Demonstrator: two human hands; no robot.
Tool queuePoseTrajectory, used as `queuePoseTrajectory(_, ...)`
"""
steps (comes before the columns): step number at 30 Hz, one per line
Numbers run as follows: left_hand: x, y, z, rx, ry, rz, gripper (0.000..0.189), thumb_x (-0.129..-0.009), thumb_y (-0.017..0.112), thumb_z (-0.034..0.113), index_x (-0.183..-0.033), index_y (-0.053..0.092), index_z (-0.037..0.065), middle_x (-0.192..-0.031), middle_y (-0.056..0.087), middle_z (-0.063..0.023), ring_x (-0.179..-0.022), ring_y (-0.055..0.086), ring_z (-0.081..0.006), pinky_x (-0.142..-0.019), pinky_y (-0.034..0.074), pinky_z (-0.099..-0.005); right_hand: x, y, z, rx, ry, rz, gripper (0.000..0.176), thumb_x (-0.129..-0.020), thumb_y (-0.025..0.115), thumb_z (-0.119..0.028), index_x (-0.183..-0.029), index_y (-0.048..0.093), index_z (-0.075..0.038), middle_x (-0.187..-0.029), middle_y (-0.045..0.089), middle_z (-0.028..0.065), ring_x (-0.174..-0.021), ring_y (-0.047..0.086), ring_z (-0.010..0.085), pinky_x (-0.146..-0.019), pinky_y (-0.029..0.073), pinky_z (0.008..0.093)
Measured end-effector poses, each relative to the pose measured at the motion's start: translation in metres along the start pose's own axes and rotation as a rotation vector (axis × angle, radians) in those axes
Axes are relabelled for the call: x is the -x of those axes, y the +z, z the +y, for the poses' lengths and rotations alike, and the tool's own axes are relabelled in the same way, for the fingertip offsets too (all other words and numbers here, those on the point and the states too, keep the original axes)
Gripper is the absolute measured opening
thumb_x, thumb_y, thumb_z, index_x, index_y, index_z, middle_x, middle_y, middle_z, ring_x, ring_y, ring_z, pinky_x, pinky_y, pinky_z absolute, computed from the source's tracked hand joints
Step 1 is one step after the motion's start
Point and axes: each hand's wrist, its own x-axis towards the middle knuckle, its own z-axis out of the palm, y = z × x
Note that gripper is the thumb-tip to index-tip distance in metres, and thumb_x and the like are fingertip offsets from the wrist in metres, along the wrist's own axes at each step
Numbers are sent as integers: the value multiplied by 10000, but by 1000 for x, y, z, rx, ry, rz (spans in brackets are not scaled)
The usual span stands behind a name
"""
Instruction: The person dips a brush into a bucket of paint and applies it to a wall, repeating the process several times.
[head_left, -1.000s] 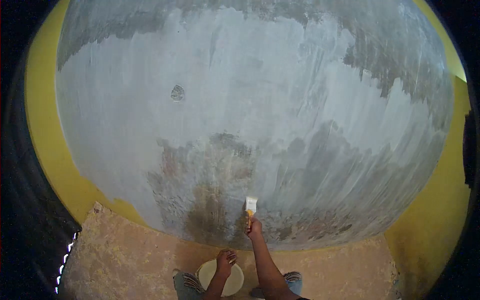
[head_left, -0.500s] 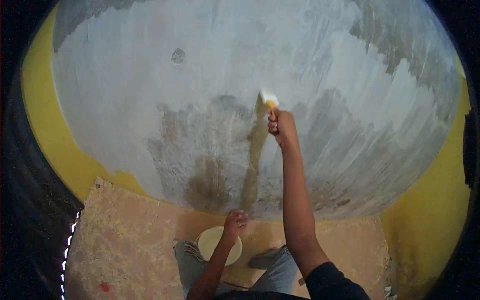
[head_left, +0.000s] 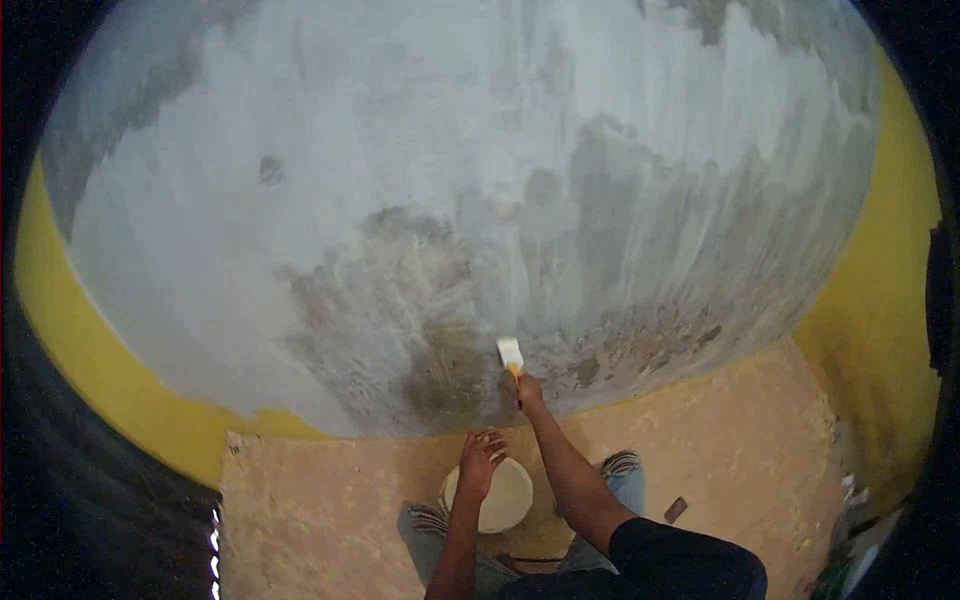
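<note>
My right hand [head_left: 530, 392] is closed around the handle of a paintbrush [head_left: 510, 354] with pale bristles and an orange-yellow handle. The bristles are against the lower part of the grey wall [head_left: 330, 200], which is streaked with whitish coating. Below and to the left, my left hand [head_left: 482, 463] hovers at the far left edge of a round cream-coloured bucket [head_left: 508, 500]. Its fingers are spread and hold nothing that I can see. The bucket stands between my knees, and my forearm hides part of it.
Yellow bands [head_left: 120, 350] border the wall on both sides. The tan floor [head_left: 310, 500] is spattered with paint. A small dark flat object [head_left: 676, 510] lies to the right of my leg, and a dark ribbed sheet [head_left: 100, 480] stands at the left.
My right hand has brought the paintbrush down the wall, from mid-height to near its foot. My left hand stays by the bucket with its fingers spread wider. The camera view has shifted.
</note>
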Motion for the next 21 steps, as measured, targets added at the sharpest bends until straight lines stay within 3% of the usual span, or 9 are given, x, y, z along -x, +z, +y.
queuePoseTrajectory(4, 0, -5, -4, 12, -8, 98, 239, -890, 593, 233, -1087, 538, 110, -1048, 615, -72, -963, 602, -233, -868, 471, -410, -27, 12, 100, 278, -80, -85, 326, -890, 497, -290, -746, 635, -31, -597, 595, 129, -462, 575, 242, -481, 474, 395)
queuePoseTrajectory(6, -1, -15, -8, 35, 0, 76, 240, -886, 597, 233, -1084, 538, 111, -1045, 615, -73, -962, 602, -233, -865, 472, -415, -69, 35, 143, 158, -314, 20, 239, -902, 500, -165, -710, 553, -32, -537, 460, 56, -453, 463, 176, -400, 373, 370)
queuePoseTrajectory(7, -3, -16, -6, 75, -3, 68, 240, -883, 601, 234, -1082, 539, 113, -1042, 616, -74, -962, 602, -233, -863, 474, -420, -38, 14, 108, 147, -327, 17, 239, -902, 500, -165, -710, 553, -32, -537, 460, 56, -453, 463, 176, -400, 373, 370)
queuePoseTrajectory(9, -4, -19, -5, 81, 7, 83, 239, -881, 603, 230, -1079, 539, 114, -1042, 615, -72, -968, 599, -232, -867, 472, -423, 28, 19, -23, -295, 98, -123, 192, -896, 514, -159, -760, 536, -26, -536, 439, 37, -467, 463, 163, -401, 380, 365)
queuePoseTrajectory(13, -4, -11, -3, 80, 38, 81, 234, -878, 606, 216, -1075, 539, 111, -1046, 608, -76, -979, 585, -227, -881, 462, -419, 36, 30, -138, -355, -12, -132, 217, -880, 493, -133, -678, 481, -56, -519, 414, 42, -427, 432, 171, -392, 356, 342)
queuePoseTrajectory(15, -4, -7, -2, 87, 48, 71, 229, -881, 603, 213, -1075, 539, 110, -1045, 604, -79, -973, 582, -226, -883, 459, -415, -40, 48, -137, 53, -694, -199, 245, -868, 487, -111, -628, 459, -67, -498, 397, 41, -410, 422, 165, -386, 346, 336)
queuePoseTrajectory(16, -4, -5, -3, 92, 55, 62, 224, -884, 599, 210, -1074, 538, 108, -1045, 600, -82, -967, 579, -225, -884, 456, -411, 3, 21, -183, 61, -699, -200, 245, -868, 487, -111, -628, 459, -67, -498, 397, 41, -410, 422, 165, -386, 346, 336)
queuePoseTrajectory(19, -7, 1, -1, 164, 22, 48, 224, -886, 600, 216, -1071, 539, 107, -1041, 597, -88, -948, 580, -228, -877, 456, -405, 88, 24, -353, -578, -122, -397, 305, -872, 501, -134, -574, 458, -84, -489, 432, 42, -394, 422, 175, -386, 344, 331)
queuePoseTrajectory(21, -12, 0, -1, 203, 17, 35, 229, -885, 603, 219, -1072, 537, 105, -1040, 598, -90, -945, 581, -230, -875, 458, -404, 108, 30, -407, -495, -336, -435, 216, -865, 568, -179, -708, 535, -34, -570, 483, 59, -456, 490, 179, -407, 413, 340)
